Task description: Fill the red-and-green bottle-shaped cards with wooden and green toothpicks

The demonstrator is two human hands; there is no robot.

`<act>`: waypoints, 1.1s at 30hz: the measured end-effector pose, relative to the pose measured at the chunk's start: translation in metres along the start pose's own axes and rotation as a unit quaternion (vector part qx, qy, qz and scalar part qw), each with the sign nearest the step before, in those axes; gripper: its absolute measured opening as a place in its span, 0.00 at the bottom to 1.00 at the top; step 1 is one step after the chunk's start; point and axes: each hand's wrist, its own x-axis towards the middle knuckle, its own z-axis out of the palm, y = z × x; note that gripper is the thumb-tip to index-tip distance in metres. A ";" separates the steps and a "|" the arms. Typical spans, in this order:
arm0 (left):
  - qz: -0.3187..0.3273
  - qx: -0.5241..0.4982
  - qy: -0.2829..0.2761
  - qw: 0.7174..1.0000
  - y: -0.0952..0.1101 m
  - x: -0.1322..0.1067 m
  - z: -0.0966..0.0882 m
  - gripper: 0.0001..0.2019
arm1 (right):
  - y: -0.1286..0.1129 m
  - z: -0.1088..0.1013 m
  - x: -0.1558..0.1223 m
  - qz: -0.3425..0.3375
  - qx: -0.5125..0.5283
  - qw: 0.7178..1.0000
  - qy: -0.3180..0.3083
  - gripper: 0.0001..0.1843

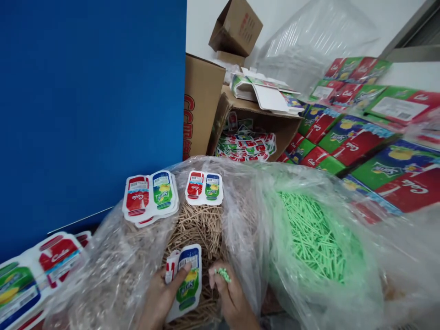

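— What's closest in, at the left edge?
— A blurred stack of glossy die-cut cards [32,279] printed with red cola and green lemon-soda cans, below a flat blue panel [89,105].
— And the hands?
— The left hand [160,300] grips one printed can-shaped card [188,284], thumb pressed on its face, fingers behind it. It sits low in the middle, over a heap of thin brown sticks [199,227] in a clear plastic bag [113,270].
— Anything lying on that heap?
— Two small piles of the same cards [151,195] at its far rim.
— The right hand?
— The right hand [235,300], just beside the card, pinches a small tuft of pale green sticks [223,274] between thumb and fingertips.
— Further right?
— A second clear bag [371,275] holds a mound of green sticks [312,238]; beyond it lie stacked red-and-green printed boxes [395,174].
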 end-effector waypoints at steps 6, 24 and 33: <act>0.030 0.025 -0.025 0.999 -0.004 0.002 -0.001 0.22 | 0.007 -0.004 -0.005 -0.003 -0.016 1.000 0.015 0.15; 0.104 0.115 -0.074 0.985 -0.001 -0.006 0.005 0.20 | -0.005 -0.008 -0.007 0.029 -0.014 0.999 0.017 0.16; 0.093 0.112 -0.093 0.985 0.002 -0.008 0.006 0.16 | -0.013 -0.006 -0.005 0.057 0.005 0.997 0.052 0.19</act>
